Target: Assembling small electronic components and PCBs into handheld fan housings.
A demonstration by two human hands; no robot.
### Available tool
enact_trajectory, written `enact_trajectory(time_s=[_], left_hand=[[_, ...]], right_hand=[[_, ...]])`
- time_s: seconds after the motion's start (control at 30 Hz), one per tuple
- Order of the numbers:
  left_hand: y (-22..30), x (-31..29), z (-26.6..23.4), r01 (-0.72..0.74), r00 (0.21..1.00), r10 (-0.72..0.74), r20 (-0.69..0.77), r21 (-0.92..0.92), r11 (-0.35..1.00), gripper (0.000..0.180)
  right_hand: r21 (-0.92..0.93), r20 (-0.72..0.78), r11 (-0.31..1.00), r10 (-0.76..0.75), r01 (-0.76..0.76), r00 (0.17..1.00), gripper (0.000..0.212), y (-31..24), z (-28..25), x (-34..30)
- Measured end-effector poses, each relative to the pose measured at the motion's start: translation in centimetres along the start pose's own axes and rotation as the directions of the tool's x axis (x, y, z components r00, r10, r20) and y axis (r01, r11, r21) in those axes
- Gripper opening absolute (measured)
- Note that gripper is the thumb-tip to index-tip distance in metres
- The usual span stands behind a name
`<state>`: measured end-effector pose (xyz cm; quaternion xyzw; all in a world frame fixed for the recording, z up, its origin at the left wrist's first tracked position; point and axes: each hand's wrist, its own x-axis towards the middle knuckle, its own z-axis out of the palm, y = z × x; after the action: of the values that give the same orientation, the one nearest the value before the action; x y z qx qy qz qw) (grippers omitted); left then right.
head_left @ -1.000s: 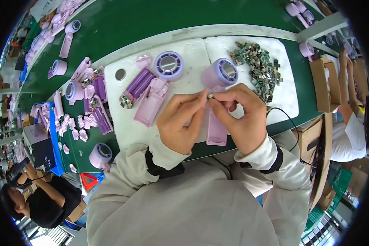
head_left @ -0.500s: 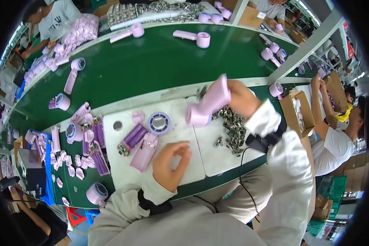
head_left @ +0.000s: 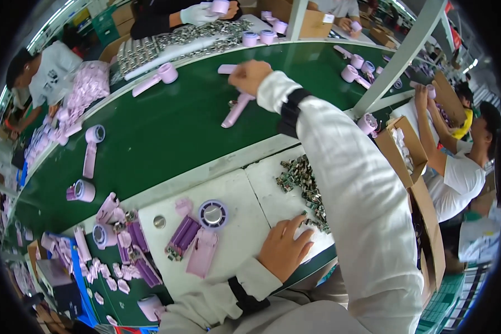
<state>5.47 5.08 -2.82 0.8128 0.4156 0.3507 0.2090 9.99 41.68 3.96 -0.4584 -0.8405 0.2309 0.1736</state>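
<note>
My right hand (head_left: 251,77) reaches far out over the green belt, its fingers curled round the head end of a pink handheld fan (head_left: 237,110), whose handle points down and left. The hand covers the fan's head. Just left of my knuckles shows the handle of another pink fan (head_left: 226,69), its head hidden behind the hand. My left hand (head_left: 286,247) lies palm down on the white work board (head_left: 234,256), fingers spread, at the near edge of a pile of small circuit boards (head_left: 303,181). Left of it are a round lilac fan part (head_left: 213,215), a purple battery assembly (head_left: 182,236) and a pink handle shell (head_left: 202,253).
More pink fans (head_left: 167,73) lie along the belt. Pink and purple parts (head_left: 133,245) crowd the left of the board, beside a blue bin (head_left: 84,284). A metal post (head_left: 395,61) rises at the right, near a cardboard box (head_left: 401,147). Several people work around the belt.
My right hand has carried the pink fan from above the board out over the belt. My left hand has moved right to the circuit boards and spread its fingers. The view has turned.
</note>
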Motion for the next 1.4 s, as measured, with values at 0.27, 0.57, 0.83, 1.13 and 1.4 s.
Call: enact_trajectory(time_s=[0.27, 0.57, 0.83, 1.13, 1.4], left_hand=[[0.3, 0.1, -0.7, 0.036, 0.999, -0.033, -0.039, 0.064, 0.997, 0.024], [0.6, -1.0, 0.4, 0.136, 0.990, -0.137, -0.005, -0.091, 0.986, 0.033], [0.7, 0.4, 0.2, 0.108, 0.994, -0.109, -0.009, -0.052, 0.993, 0.038], [2.0, -0.3, 0.6, 0.357, 0.931, -0.365, 0.013, -0.242, 0.902, 0.033], [2.7, -1.3, 0.1, 0.199, 0.942, -0.168, -0.289, 0.081, 0.977, 0.021]], right_hand=[[-0.331, -0.158, 0.880, 0.304, -0.341, 0.939, 0.076, 9.0, -0.8, 6.5], [-0.113, -0.522, 0.954, 0.179, -0.276, 0.834, 0.087, 9.7, -4.7, -3.1], [0.567, -0.480, 0.813, 0.191, 0.136, 0.856, 0.044, -2.0, -11.6, -22.5], [0.294, -0.202, 0.954, 0.001, 0.060, 0.979, 0.054, -5.4, -7.3, -33.7], [-0.073, -0.068, 0.986, -0.155, 0.150, 0.986, 0.039, -9.4, -3.6, -32.3]])
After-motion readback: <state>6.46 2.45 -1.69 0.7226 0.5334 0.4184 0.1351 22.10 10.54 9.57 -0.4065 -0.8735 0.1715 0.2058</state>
